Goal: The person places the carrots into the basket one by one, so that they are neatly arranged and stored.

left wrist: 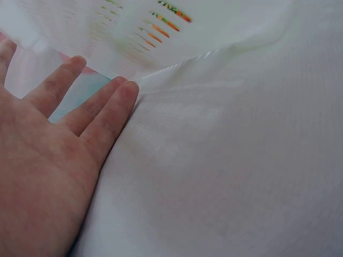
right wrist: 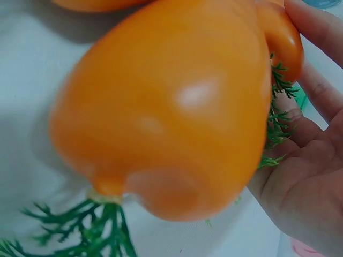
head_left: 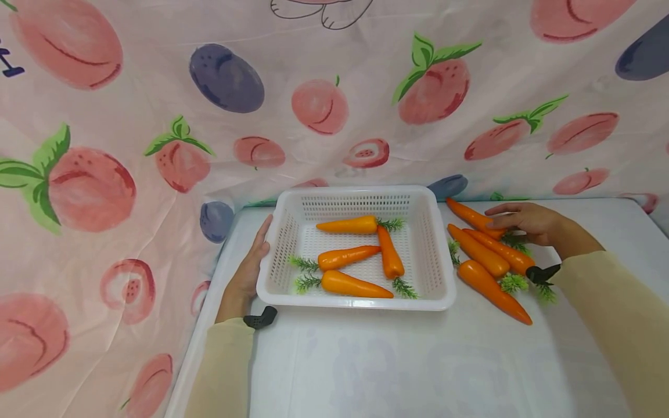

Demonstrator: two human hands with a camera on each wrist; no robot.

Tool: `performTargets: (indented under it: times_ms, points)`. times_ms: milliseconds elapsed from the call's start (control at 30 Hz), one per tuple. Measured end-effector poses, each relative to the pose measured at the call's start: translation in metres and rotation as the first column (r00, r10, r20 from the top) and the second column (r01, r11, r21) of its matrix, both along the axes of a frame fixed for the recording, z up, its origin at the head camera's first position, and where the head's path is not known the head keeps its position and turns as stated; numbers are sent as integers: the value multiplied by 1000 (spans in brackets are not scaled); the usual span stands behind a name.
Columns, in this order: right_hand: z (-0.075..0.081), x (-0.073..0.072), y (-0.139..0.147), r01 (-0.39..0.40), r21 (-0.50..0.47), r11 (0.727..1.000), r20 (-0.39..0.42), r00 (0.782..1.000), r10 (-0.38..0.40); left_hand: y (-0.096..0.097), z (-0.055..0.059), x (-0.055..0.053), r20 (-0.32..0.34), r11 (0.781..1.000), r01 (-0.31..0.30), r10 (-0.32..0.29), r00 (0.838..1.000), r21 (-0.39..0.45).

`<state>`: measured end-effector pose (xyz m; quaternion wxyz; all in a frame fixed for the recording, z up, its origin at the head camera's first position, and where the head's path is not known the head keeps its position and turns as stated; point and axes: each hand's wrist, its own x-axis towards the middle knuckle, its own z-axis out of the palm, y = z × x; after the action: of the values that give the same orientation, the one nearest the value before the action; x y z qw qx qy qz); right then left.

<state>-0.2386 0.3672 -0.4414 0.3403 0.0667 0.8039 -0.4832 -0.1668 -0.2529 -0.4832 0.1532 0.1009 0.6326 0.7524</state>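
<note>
A white slotted plastic basket (head_left: 355, 305) holds several orange carrots (head_left: 357, 284) with green leafy tops. My left hand (head_left: 249, 273) is against the basket's left side, fingers straight; the left wrist view shows the fingertips (left wrist: 128, 91) at its slotted wall. Right of the basket lies a pile of more carrots (head_left: 493, 290). Over the back of that pile is my right hand (head_left: 533, 223), its fingers overlapping the thick end of the rearmost carrot (head_left: 470, 216). Seen from the right wrist, loosely spread fingers lie beside that carrot (right wrist: 284, 40), behind a large nearer carrot (right wrist: 171, 107).
A white cloth covers the table (head_left: 355, 360). Behind it and along the left hangs a pink fruit-print curtain (head_left: 292, 69). Dark bands (head_left: 261, 318) sit at both wrists, below beige sleeves.
</note>
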Motion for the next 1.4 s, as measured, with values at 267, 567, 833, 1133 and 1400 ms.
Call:
performTargets:
  times_ms: [267,567,833,1133,1400]
  points:
    - [0,1,0,-2,8,1000,-9,1000,2,0,-4,-2,2,1000,10,-10,1000,4]
    - [3,4,1,-32,35,999,-31,999,33,1,-4,-2,6,1000,13,-13,1000,12]
    - [9,6,2,-51,34,998,-40,998,53,1,0,-1,25,999,6,-7,1000,31]
    - [21,7,2,-40,38,998,-85,995,44,2,3,0,31,999,7,-8,999,53]
    - [35,12,-1,-15,10,1000,-86,996,16,4,9,2,34,1000,-12,11,999,28]
